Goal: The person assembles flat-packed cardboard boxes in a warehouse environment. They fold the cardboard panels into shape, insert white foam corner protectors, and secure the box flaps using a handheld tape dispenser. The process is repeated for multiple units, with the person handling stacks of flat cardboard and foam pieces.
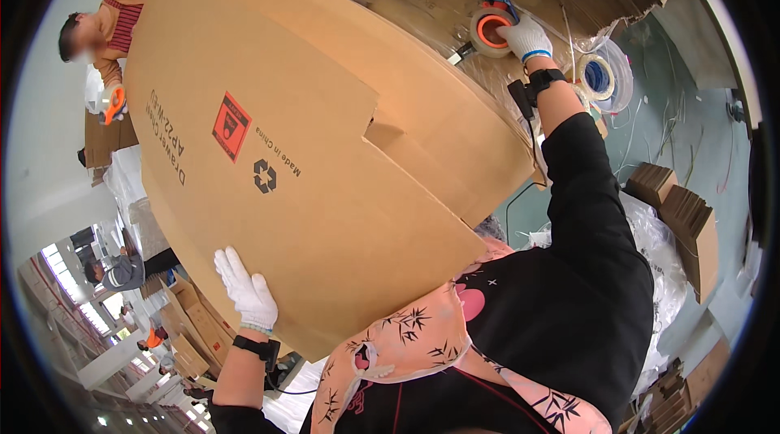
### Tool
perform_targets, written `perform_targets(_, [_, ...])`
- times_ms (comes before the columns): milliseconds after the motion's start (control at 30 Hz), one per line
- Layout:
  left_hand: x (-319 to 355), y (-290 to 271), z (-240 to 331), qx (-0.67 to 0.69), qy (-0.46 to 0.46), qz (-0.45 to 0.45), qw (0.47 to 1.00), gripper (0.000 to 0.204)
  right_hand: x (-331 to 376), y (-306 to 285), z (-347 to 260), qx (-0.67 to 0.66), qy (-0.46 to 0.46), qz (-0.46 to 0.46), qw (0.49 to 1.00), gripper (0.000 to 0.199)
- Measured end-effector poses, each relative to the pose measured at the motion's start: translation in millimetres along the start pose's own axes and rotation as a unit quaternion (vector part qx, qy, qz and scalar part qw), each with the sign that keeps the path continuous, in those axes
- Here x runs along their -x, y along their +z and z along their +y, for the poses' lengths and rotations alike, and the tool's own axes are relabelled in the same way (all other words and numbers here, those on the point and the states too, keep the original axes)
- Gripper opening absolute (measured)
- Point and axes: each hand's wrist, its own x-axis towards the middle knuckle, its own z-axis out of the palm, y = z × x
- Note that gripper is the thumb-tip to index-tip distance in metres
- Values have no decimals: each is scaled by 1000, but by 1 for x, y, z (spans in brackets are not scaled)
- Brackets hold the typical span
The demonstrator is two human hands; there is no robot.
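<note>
A large flattened cardboard carton (325,133) lies tilted across the person's front, its printed face up. The gloved left hand (245,288) presses flat and open-fingered against the carton's near edge, apparently bracing the sheet so it cannot slide. Beyond the carton's far edge, the gloved right hand (526,37) is closed around a tape dispenser (491,28) with an orange-cored roll, lying on the cardboard there. A loose tape roll with a blue core (600,76) sits just beside that wrist. At the carton's far left corner, a co-worker (110,23) holds another orange dispenser.

Left hand (245,290) flat, fingers spread; right hand (526,36) outstretched, curled
</note>
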Motion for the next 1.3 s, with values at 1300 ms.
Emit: perform_targets(1300, [24, -24, -37, 48, 113, -15, 992, 77, 313, 82, -73, -272, -204, -246, 908, 29])
